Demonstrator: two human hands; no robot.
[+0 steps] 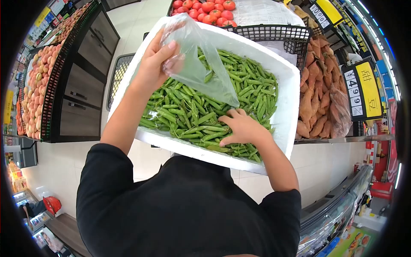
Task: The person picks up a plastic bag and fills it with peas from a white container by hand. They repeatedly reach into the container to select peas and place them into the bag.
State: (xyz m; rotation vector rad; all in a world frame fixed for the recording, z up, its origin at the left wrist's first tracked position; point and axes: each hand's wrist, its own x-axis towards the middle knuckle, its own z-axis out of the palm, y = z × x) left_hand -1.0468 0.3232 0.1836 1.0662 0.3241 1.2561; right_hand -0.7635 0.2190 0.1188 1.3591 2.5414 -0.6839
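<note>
A white foam box in front of me holds a heap of green pea pods. My left hand is closed on the upper part of a clear plastic bag, which hangs over the pods at the box's far left. Through its film green shows, but I cannot tell whether any pods are inside. My right hand rests palm down on the pods near the front right. Its thumb and fingers are spread apart, with the fingertips touching pods and partly hidden among them.
Red tomatoes lie beyond the box, by a black plastic crate. Sweet potatoes are piled on the right beside a yellow price sign. Peaches fill a stand on the left above grey cabinets.
</note>
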